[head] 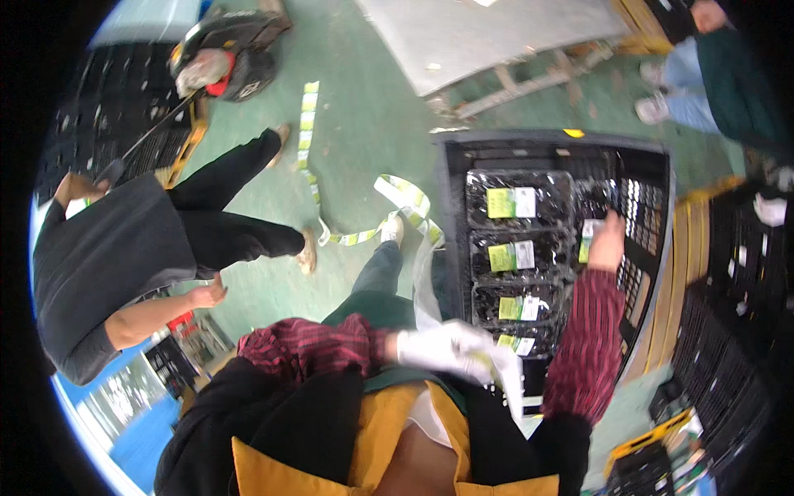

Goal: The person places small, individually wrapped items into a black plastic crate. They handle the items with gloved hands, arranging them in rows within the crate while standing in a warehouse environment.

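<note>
My left hand [446,350], in a white glove, grips a strip of labels [512,381] close to my body. Backing paper [427,279] trails from that hand toward the floor. My bare right hand [608,243] reaches into a black plastic crate [456,248] and touches a green-and-white label [585,242] on a film-wrapped pack [589,192] at the crate's right side. Slight blur hides how the fingers sit. Along the left of the crate runs a column of dark, film-wrapped packs [484,177], each bearing a green-and-white label [511,203].
A long label strip [307,124] lies curled across the green floor. To the left stands a person in dark clothes [111,242]; another person [732,93] is at the upper right. A grey-topped table [496,43] stands beyond the crate. Stacked black crates [719,335] line the right side.
</note>
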{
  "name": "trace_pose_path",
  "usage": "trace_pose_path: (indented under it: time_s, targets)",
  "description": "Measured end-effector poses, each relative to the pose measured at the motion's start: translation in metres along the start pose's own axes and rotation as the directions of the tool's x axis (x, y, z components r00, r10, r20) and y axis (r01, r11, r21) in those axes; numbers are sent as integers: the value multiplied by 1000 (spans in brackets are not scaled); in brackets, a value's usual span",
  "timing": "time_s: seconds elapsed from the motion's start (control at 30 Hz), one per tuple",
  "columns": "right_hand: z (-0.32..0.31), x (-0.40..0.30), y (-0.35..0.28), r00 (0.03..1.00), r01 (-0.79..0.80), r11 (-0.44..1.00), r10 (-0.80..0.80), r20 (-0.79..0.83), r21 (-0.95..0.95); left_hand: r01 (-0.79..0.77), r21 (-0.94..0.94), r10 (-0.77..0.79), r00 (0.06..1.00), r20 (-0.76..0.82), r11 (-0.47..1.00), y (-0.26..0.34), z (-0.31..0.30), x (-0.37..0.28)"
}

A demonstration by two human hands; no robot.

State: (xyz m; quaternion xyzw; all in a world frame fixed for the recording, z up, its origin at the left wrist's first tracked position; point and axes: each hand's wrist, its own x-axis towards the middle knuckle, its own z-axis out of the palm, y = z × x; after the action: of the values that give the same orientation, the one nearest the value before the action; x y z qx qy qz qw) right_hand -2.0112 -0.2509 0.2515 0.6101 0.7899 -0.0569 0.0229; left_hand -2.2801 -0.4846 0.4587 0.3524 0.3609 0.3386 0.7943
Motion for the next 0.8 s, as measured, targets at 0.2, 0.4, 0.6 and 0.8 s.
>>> trace_pose_path:
  time_s: [0.2, 0.4, 0.6, 0.8]
  targets:
    - [-116, -181, -22, 964, -255, 903, 264, 23, 345, 116, 593, 416, 607, -677, 797, 5, -71, -8]
    - [-111, -412, 63, 661, -747, 634, 739, -132, -199, -28, 246, 214, 593, -776, 969, -21, -96, 20]
    - [-40, -438, 73, 195, -836, -224, 731, 653, 500, -29, 55, 58, 766, -640, 998, -11, -109, 37]
    - [-89, -398, -1, -16, -563, -443, 850, 527, 697, 13, 854, 372, 897, -240, 519, 107, -59, 15]
